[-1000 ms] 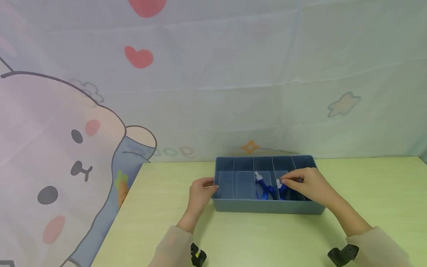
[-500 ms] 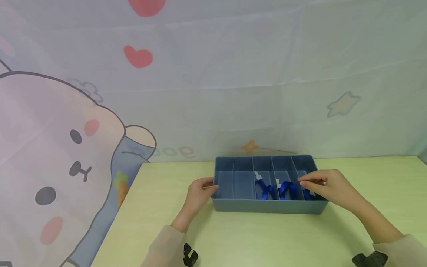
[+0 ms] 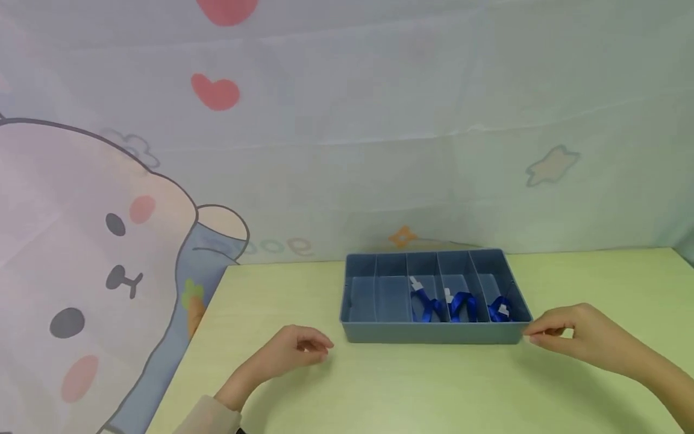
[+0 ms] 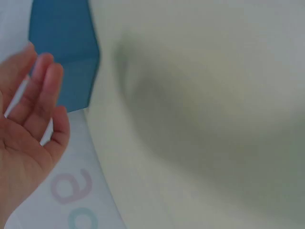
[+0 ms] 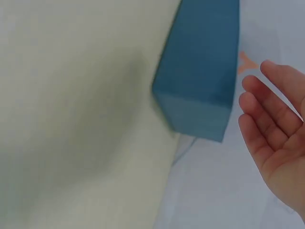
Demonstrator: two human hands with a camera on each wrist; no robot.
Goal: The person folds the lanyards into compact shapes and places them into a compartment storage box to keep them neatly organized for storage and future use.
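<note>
A blue-grey divided tray (image 3: 434, 333) stands at the back of the table. Three of its compartments hold blue ribbon straps with white ends: one strap (image 3: 428, 304) in the middle, a second strap (image 3: 463, 306) to its right, and a coiled third strap (image 3: 500, 310) in the far right one. Off the tray's front left corner, my left hand (image 3: 287, 352) hovers with loosely bent fingers and nothing in them. My right hand (image 3: 585, 337) is at the front right corner, fingertips right by the tray wall; in the right wrist view its palm (image 5: 286, 148) shows bare.
The two left compartments (image 3: 362, 298) of the tray show bare floors. A pale yellow-green table (image 3: 412, 386) extends in front and to both sides. Behind it hangs a printed cloth (image 3: 379, 120) with a cartoon animal (image 3: 81, 259) on the left.
My left hand has let go of the tray's left edge and drawn back toward the lower left. My right hand has moved from above the strap compartments to outside the front right corner.
</note>
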